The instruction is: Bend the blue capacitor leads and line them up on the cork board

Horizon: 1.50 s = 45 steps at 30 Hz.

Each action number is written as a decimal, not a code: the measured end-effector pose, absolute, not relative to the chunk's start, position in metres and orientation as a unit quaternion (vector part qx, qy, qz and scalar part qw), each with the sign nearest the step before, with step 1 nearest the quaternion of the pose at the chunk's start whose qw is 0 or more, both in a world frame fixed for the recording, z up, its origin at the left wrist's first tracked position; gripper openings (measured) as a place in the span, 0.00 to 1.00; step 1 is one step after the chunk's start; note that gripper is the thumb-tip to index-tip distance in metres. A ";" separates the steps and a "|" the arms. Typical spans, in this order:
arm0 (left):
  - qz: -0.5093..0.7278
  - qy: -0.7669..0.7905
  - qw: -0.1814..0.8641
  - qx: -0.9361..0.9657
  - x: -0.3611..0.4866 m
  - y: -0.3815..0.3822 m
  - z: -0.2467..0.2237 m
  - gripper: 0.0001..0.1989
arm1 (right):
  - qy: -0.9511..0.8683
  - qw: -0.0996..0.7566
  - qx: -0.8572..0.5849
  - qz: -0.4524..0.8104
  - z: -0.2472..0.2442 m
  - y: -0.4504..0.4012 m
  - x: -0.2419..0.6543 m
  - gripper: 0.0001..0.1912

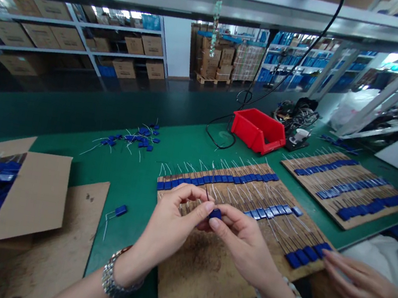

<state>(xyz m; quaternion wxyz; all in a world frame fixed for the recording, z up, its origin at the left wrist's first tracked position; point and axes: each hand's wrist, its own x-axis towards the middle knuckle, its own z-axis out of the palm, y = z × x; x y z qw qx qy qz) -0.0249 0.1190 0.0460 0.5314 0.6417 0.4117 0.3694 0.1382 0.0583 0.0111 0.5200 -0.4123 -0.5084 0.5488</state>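
My left hand (pixel 182 217) and my right hand (pixel 236 231) meet over a brown board (pixel 200 276), both closed on one small blue component (pixel 215 214). A thin dark lead rises from between the fingertips. Rows of blue components (pixel 217 178) with long wire leads lie across the board's upper part, and several more sit at its right corner. A single blue component (pixel 120 210) with bent white leads rests on the green table, left of my left hand.
An open carton (pixel 37 193) full of blue components stands at the left. A loose pile (pixel 142 134), a red bin (pixel 257 131) and cables lie behind. Another person's hand (pixel 360 283) touches the board's right corner; a second filled board (pixel 352 190) lies beyond.
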 end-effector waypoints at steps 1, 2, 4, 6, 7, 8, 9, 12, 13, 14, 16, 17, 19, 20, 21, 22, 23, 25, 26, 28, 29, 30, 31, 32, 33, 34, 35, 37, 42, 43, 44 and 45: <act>0.370 0.415 0.537 0.635 -0.025 0.120 0.046 0.08 | -0.514 0.516 -0.419 0.543 0.011 0.058 0.139 0.11; 0.375 0.417 0.545 0.624 -0.025 0.121 0.045 0.09 | -0.520 0.511 -0.428 0.534 0.011 0.057 0.139 0.11; 0.401 0.409 0.558 0.600 -0.026 0.123 0.043 0.11 | -0.538 0.495 -0.452 0.511 0.011 0.056 0.139 0.11; 0.425 0.395 0.563 0.588 -0.026 0.124 0.041 0.13 | -0.551 0.482 -0.475 0.488 0.012 0.055 0.139 0.11; 0.430 0.392 0.562 0.587 -0.026 0.125 0.040 0.13 | -0.555 0.479 -0.480 0.482 0.012 0.055 0.139 0.10; 0.430 0.391 0.560 0.591 -0.026 0.125 0.039 0.13 | -0.557 0.479 -0.478 0.481 0.013 0.056 0.139 0.10; 0.425 0.391 0.556 0.597 -0.027 0.125 0.039 0.13 | -0.556 0.481 -0.474 0.484 0.013 0.056 0.139 0.09; 0.413 0.393 0.538 0.622 -0.028 0.126 0.038 0.12 | -0.546 0.494 -0.458 0.499 0.012 0.057 0.139 0.09; 0.408 0.394 0.534 0.627 -0.028 0.126 0.038 0.12 | -0.541 0.497 -0.456 0.502 0.011 0.058 0.139 0.10; 0.402 0.395 0.533 0.631 -0.028 0.126 0.038 0.12 | -0.536 0.501 -0.455 0.505 0.011 0.058 0.139 0.10; 0.381 0.391 0.539 0.642 -0.027 0.125 0.039 0.11 | -0.526 0.509 -0.450 0.512 0.009 0.059 0.139 0.10; 0.367 0.388 0.544 0.648 -0.027 0.125 0.040 0.11 | -0.520 0.513 -0.446 0.517 0.009 0.059 0.139 0.10; 0.347 0.385 0.552 0.653 -0.026 0.124 0.041 0.11 | -0.509 0.520 -0.437 0.529 0.008 0.060 0.139 0.10; 0.341 0.388 0.557 0.650 -0.026 0.124 0.041 0.09 | -0.506 0.521 -0.432 0.534 0.007 0.060 0.139 0.10; 0.338 0.394 0.564 0.643 -0.026 0.124 0.042 0.09 | -0.505 0.520 -0.430 0.539 0.006 0.060 0.139 0.10; 0.336 0.402 0.572 0.631 -0.026 0.125 0.042 0.10 | -0.506 0.516 -0.430 0.541 0.006 0.060 0.139 0.11; 0.336 0.408 0.581 0.619 -0.026 0.125 0.043 0.12 | -0.509 0.512 -0.431 0.542 0.005 0.059 0.140 0.11; 0.341 0.413 0.601 0.594 -0.026 0.126 0.044 0.16 | -0.523 0.498 -0.442 0.532 0.004 0.058 0.140 0.12; 0.352 0.410 0.608 0.581 -0.026 0.126 0.045 0.16 | -0.535 0.487 -0.451 0.522 0.004 0.056 0.140 0.12; 0.390 0.401 0.616 0.555 -0.025 0.126 0.047 0.14 | -0.560 0.466 -0.470 0.498 0.004 0.054 0.139 0.11; 0.409 0.397 0.618 0.541 -0.025 0.126 0.048 0.14 | -0.569 0.456 -0.478 0.490 0.004 0.053 0.138 0.11; 0.423 0.395 0.621 0.529 -0.025 0.126 0.049 0.13 | -0.575 0.449 -0.483 0.485 0.005 0.052 0.137 0.11; 0.431 0.394 0.624 0.519 -0.025 0.125 0.050 0.14 | -0.577 0.445 -0.486 0.482 0.006 0.051 0.136 0.10; 0.434 0.393 0.627 0.513 -0.025 0.125 0.050 0.14 | -0.577 0.445 -0.488 0.481 0.007 0.051 0.136 0.10; 0.436 0.392 0.629 0.511 -0.025 0.124 0.050 0.15 | -0.577 0.445 -0.489 0.480 0.008 0.051 0.135 0.10; 0.436 0.390 0.629 0.512 -0.024 0.123 0.049 0.16 | -0.578 0.445 -0.490 0.477 0.010 0.051 0.135 0.09; 0.436 0.385 0.630 0.515 -0.023 0.122 0.048 0.15 | -0.578 0.448 -0.492 0.473 0.011 0.051 0.134 0.09; 0.434 0.377 0.629 0.524 -0.019 0.119 0.043 0.15 | -0.577 0.454 -0.493 0.467 0.013 0.052 0.134 0.10; 0.428 0.365 0.642 0.521 -0.008 0.109 0.024 0.14 | -0.567 0.473 -0.494 0.458 0.014 0.053 0.135 0.11; 0.424 0.364 0.650 0.514 -0.006 0.107 0.021 0.14 | -0.563 0.479 -0.489 0.463 0.013 0.054 0.136 0.12; 0.418 0.365 0.658 0.509 -0.005 0.106 0.019 0.14 | -0.558 0.486 -0.482 0.469 0.011 0.054 0.137 0.12; 0.413 0.368 0.664 0.503 -0.004 0.106 0.018 0.14 | -0.554 0.491 -0.474 0.477 0.010 0.054 0.138 0.12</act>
